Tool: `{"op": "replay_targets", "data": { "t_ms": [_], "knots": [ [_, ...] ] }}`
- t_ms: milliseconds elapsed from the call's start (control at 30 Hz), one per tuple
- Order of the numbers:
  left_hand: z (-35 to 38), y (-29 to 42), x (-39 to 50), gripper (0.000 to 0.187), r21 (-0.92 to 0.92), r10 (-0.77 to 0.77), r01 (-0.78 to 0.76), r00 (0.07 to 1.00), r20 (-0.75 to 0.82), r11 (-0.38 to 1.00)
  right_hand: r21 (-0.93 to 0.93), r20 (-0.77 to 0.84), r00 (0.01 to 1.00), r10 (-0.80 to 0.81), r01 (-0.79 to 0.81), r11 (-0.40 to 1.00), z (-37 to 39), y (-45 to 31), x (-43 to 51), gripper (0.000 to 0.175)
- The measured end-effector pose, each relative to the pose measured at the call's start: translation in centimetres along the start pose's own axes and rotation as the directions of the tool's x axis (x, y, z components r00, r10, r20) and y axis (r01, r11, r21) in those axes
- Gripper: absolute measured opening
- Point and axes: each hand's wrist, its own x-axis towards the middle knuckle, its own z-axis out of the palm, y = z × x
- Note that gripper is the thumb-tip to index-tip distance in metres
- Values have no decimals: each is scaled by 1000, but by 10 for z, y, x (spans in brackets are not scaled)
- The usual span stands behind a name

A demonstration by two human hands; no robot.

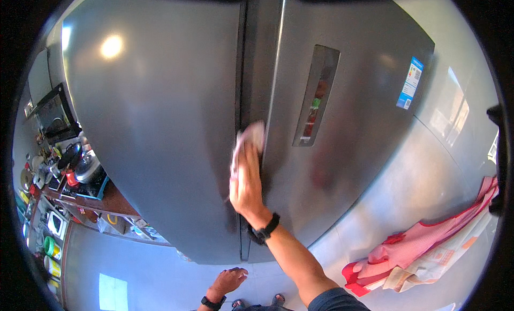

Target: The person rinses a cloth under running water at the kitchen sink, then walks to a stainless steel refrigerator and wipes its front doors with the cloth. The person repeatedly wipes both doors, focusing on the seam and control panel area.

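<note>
A large grey two-door refrigerator [168, 110] fills the view before me. My right hand [245, 186], with a dark band at its wrist, presses a pinkish-white cloth [255, 135] against the recessed strip between the two doors. The cloth is somewhat blurred, and the hand partly covers it. Low in the view, my left hand [229, 279] hangs in the air in front of the refrigerator's bottom, fingers loosely bent, with a dark watch on the wrist. Nothing shows in it. The right door bears a narrow dark panel [317, 94] and a blue-white label [410, 82].
At the left, a brown counter [120, 202] holds a lidded pan [87, 166], a cooktop and other kitchenware. Tubs [52, 247] stand at the lower left. A red-striped apron [425, 238] and a patterned cloth hang by the wall at the right. My sandalled feet [278, 299] are on the tiled floor.
</note>
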Motion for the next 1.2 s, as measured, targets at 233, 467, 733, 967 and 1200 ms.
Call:
{"op": "replay_targets", "data": {
  "t_ms": [233,467,733,967,1200],
  "knots": [
    [0,-4,1,21,14,55,-55,998,-31,998,-46,117,989,91,-87,995,10,-8,-74,93],
    [-4,-13,-32,21,-1,-17,17,987,-159,1000,-50,-304,927,-221,215,975,-16,-20,206,99],
    [-6,-23,-45,20,19,-31,36,977,-212,999,-209,-393,853,-343,280,937,-45,-52,339,78],
    [-4,-11,-29,22,-4,43,-44,989,-139,999,-186,0,997,-80,78,979,-3,-3,70,88],
    [-49,38,22,30,-274,110,-200,944,-312,941,-125,170,978,123,-102,987,12,0,-135,49]
  ]
}}
